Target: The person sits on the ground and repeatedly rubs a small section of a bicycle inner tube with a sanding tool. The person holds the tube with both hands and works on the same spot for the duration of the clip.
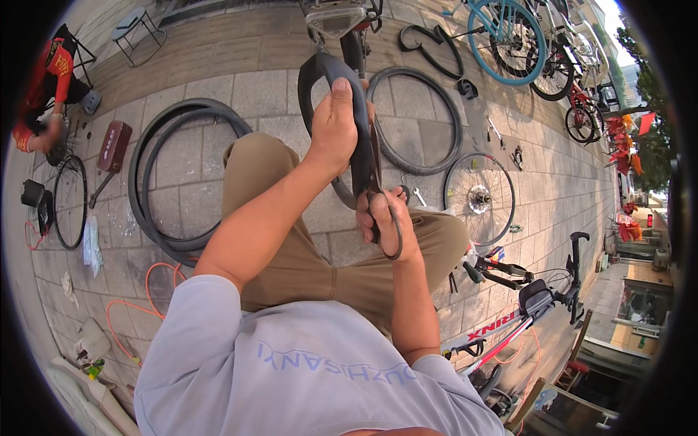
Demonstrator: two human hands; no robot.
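My left hand (333, 129) is closed around a flattened black bicycle inner tube (358, 163), its thumb pressed on top. The tube rises in a loop in front of me and hangs down between my knees. My right hand (392, 224) is lower and a little to the right, its fingers wrapped round dark scissors (375, 156). A thin handle loop curves round the outside of that hand. The blades point up along the tube's right side; whether they are cutting into the rubber is hidden.
Tyres (190, 109) lie at left, and another tyre (416, 69) and a bare wheel (445, 200) at right. A wrench (419, 196) is near my foot. A bicycle (502, 330) lies at lower right, an orange hose (131, 305) at left. A person in red (54, 80) works at far left.
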